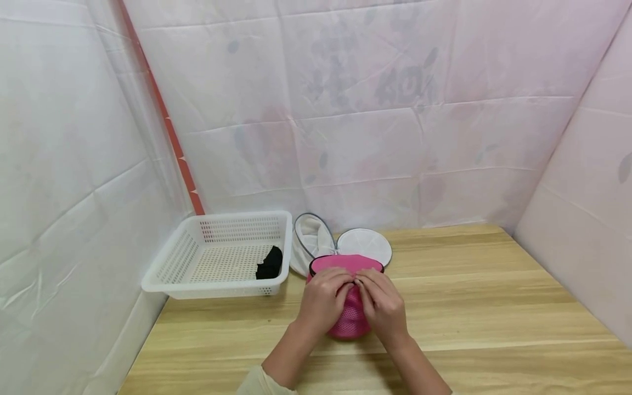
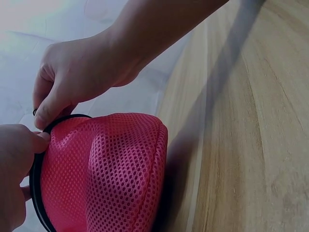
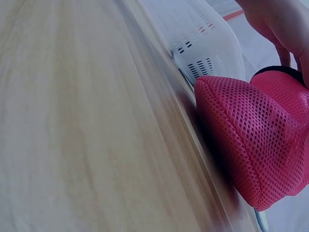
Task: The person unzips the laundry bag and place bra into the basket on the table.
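Observation:
A pink mesh laundry bag [image 1: 349, 321] with black trim stands on the table, in front of both arms' reach. My left hand [image 1: 321, 299] pinches the black-edged rim on the near side, thumb and fingers close together. Right beside it, my right hand [image 1: 382, 302] pinches the same edge; the two sets of fingertips nearly meet. In the left wrist view, a small dark loop shows by the right hand's fingers, too small to identify. The bag's pink lid [image 1: 345, 263] lies at the top behind the fingers. Whatever the bag contains is hidden.
A white plastic basket [image 1: 217, 286] stands at the left, with a black cloth item [image 1: 270, 263] inside. Behind the pink bag lie a white bag with grey trim [image 1: 311, 233] and its round white lid [image 1: 365, 245]. Sheeted walls [image 1: 355, 109] enclose the wooden table [image 1: 494, 307].

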Tool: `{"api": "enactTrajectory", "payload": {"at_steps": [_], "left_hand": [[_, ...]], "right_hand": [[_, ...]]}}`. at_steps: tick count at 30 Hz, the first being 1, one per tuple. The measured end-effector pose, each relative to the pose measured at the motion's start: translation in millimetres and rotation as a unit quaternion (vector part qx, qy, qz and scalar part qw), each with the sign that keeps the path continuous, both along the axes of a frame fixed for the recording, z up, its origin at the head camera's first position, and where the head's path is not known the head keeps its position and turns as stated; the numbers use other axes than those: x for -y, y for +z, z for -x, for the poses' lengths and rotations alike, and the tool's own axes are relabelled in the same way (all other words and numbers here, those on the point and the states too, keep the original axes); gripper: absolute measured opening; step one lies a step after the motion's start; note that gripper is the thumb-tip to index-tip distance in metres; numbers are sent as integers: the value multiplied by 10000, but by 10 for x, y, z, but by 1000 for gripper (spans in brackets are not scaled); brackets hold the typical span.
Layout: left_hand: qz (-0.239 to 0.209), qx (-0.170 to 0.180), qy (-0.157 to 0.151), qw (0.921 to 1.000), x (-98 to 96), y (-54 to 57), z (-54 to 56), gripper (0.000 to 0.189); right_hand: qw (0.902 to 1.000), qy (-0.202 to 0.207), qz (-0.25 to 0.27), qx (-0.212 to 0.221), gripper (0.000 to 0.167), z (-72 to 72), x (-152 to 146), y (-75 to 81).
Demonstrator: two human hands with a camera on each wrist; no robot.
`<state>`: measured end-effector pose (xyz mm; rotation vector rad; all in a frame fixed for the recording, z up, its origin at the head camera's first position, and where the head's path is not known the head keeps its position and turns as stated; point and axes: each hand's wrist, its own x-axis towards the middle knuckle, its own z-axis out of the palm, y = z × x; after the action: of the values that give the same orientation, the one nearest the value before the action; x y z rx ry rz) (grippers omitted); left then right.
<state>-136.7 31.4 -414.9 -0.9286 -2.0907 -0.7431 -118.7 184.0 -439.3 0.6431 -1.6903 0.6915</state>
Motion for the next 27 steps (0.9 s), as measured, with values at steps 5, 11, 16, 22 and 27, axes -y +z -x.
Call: {"api": "enactTrajectory", "payload": {"at_steps": [5,11,16,22,27], "left_hand": [[-70,14,-3,10000,21,-23,3,10],[-163,84,-7,9998,50,-17,0,10],[-228,124,-6,9997,75,-11,11,11],[-268,232,27,9994,94,12,10,12],[-315,235,-4,9992,96,26,8,13]], "right_hand": [[10000,-17,15,-62,26,11,-14,-9],[9998,-57,139,-130,27,22,-52,-14],[9995,-84,262,-148,27,32,-83,-4],[9995,-139,287,-80,27,27,-88,14],[9994,-76,309,-120,26,14,-53,23]]}}
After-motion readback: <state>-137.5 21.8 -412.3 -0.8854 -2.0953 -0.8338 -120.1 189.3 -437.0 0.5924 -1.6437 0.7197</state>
